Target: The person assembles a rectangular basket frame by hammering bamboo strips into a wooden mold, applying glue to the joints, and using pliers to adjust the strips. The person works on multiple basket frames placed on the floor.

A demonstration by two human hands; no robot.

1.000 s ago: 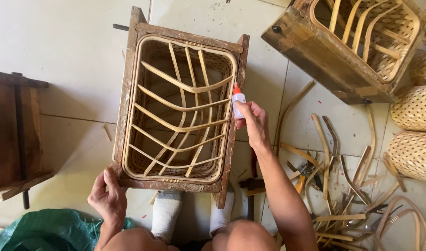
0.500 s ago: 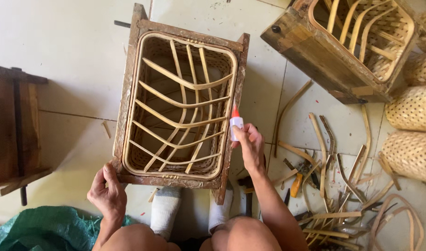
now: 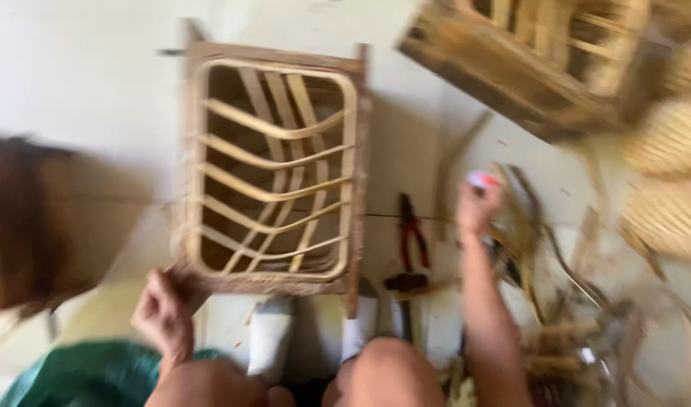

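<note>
The picture is blurred by motion. A rectangular wooden frame point(image 3: 360, 173) with curved rattan strips woven inside stands on the floor in front of me. My left hand point(image 3: 164, 309) grips its near left corner. My right hand point(image 3: 477, 207) is off to the right of the frame, above a pile of rattan strips point(image 3: 541, 249), and holds a small white glue bottle with a red cap point(image 3: 482, 180). My feet in white socks point(image 3: 270, 335) rest against the frame's near edge.
Red-handled pliers point(image 3: 412, 230) and a hammer point(image 3: 406, 290) lie on the tile between frame and strips. A second wooden frame point(image 3: 511, 83) sits at upper right, woven baskets point(image 3: 673, 143) at right, a dark wooden stool point(image 3: 29, 218) at left, green cloth point(image 3: 81, 373) near my knee.
My right hand has left the frame's right edge and swung to the right over the rattan pile with the glue bottle. The view shifted, and pliers and hammer now show.
</note>
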